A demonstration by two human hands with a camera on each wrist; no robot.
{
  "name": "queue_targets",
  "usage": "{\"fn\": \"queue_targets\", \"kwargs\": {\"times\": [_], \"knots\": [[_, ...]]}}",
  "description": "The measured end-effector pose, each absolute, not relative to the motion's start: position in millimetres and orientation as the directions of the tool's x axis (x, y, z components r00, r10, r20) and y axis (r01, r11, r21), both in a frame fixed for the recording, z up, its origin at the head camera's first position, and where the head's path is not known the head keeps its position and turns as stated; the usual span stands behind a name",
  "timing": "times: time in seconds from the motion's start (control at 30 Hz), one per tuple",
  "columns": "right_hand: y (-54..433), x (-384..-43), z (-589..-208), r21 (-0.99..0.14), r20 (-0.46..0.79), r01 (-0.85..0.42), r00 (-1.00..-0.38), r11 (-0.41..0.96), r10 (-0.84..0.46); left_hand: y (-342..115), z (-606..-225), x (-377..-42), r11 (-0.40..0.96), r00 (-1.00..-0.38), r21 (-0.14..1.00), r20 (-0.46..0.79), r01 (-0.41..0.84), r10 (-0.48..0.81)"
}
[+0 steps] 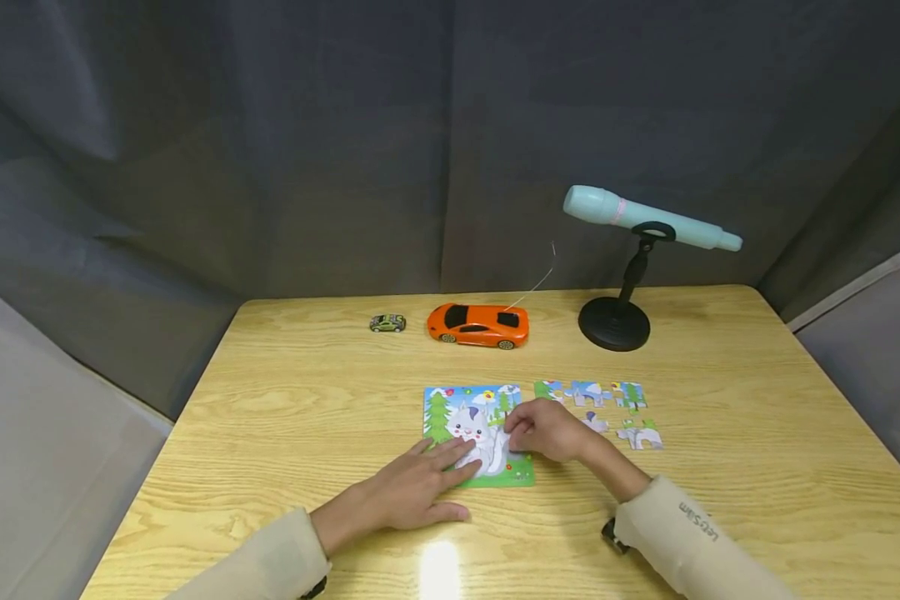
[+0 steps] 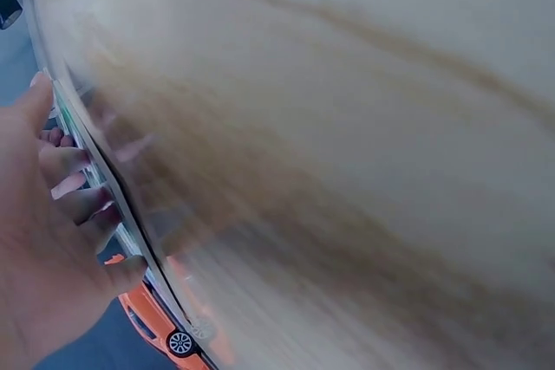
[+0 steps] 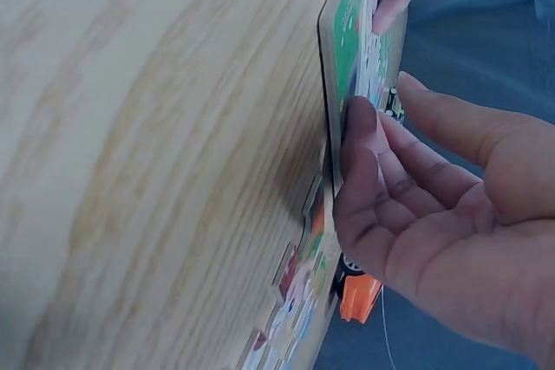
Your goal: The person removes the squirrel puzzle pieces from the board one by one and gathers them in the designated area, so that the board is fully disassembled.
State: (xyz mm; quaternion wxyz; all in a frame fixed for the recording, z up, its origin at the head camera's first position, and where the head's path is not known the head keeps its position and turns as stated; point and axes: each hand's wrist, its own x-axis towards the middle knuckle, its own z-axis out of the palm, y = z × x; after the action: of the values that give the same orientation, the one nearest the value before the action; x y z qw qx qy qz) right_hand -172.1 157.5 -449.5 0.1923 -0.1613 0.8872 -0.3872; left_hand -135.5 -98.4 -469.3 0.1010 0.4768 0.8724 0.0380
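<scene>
A jigsaw board point(image 1: 438, 410) with a white cartoon animal, green trees and blue sky lies flat on the table. My left hand point(image 1: 412, 492) rests over its lower left part, fingers spread and straight. At the right side of the board is my right hand point(image 1: 547, 429), its fingers curled with the tips at the picture. In the right wrist view, those curled fingers point(image 3: 368, 205) sit against the board's edge and the thumb stands apart from them; I cannot tell whether they hold a piece. Loose puzzle pieces point(image 1: 590, 393) lie just right of the board, partly behind my right hand.
Behind the board stand an orange toy car point(image 1: 480, 325) with a thin wire and a small green toy car point(image 1: 387, 322). A light blue microphone point(image 1: 652, 218) rests on a black stand point(image 1: 613, 323) at the back right. Dark curtains point(image 1: 345, 150) hang behind the wooden table point(image 1: 285, 392).
</scene>
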Motion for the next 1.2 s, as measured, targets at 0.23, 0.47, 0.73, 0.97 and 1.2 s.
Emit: {"fn": "queue_targets", "kwargs": {"times": [0.23,0.47,0.73,0.97,1.2], "knots": [[152.5,-169.5,-446.1,-0.725,-0.247,-0.13,-0.867,0.676,-0.432,-98.2,-468.4,-136.3,0.552,-0.529,0.162,-0.165,0.818,0.832],[152.1,-169.0,-447.8,-0.722,-0.226,-0.16,-0.865,0.673,-0.448,-98.4,-467.3,-136.0,0.553,-0.528,0.164,-0.172,0.817,0.832],[151.7,-170.3,-449.6,-0.733,-0.208,-0.158,-0.874,0.661,-0.439,-99.5,-468.8,-135.3,0.549,-0.526,0.175,-0.164,0.817,0.835],[151.6,-171.1,-447.0,-0.737,-0.201,-0.165,-0.872,0.656,-0.446,-99.9,-469.8,-135.5,0.534,-0.514,0.171,-0.147,0.828,0.845],[158.5,-172.5,-443.7,-0.769,-0.192,-0.16,-0.866,0.619,-0.462,-101.3,-471.1,-135.4,0.52,-0.505,0.166,-0.125,0.838,0.854]]}}
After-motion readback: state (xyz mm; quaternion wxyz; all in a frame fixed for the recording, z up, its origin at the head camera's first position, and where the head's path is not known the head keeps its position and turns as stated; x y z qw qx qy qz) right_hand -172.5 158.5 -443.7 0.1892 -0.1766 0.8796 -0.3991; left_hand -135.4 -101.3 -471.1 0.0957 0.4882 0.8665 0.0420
